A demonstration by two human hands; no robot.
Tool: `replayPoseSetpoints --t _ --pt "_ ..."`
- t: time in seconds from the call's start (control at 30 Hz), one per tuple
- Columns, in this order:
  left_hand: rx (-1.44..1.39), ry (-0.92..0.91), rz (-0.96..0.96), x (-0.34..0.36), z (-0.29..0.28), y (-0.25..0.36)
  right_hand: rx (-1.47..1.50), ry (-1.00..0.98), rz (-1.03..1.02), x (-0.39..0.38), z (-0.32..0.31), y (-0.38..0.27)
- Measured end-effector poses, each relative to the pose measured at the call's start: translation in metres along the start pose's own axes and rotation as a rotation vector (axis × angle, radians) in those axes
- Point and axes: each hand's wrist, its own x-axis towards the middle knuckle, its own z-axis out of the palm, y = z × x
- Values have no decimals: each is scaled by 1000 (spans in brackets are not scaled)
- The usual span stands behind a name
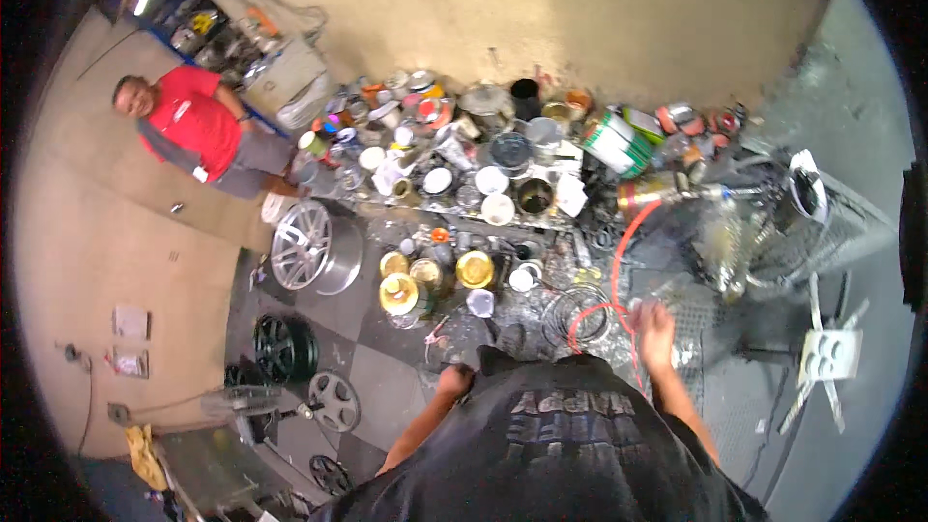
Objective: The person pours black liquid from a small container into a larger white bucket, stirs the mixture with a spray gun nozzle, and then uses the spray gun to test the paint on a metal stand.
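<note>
My left hand (456,383) hangs low beside the black shirt, its fingers curled in. Something dark shows at its fingertips, too unclear to name. To the right, my right hand (656,325) is held out over the floor, blurred, with its fingers drawn together. A pale shape at its fingers is too smeared to make out. A red hose (619,266) passes just left of that hand and loops over the floor. Ahead of me, a cluttered bench (454,207) bears many cups, cans and tubs, among them a white and green can (616,144).
Paint cans (400,294) stand on the floor before the bench. Wheel rims (302,246) line the left side. A person in a red shirt (199,114) stands at the far left. A white stand with arms (829,355) is at the right, near a paint-spattered machine (725,242).
</note>
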Motion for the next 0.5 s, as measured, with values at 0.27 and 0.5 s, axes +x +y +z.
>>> replayPoseSetpoints --t 0.27,0.5 --pt "-226 72 407 83 -109 144 41 -69 21 -34 41 12" --pt "-328 -78 878 63 -155 298 153 54 -119 12 41 -30"
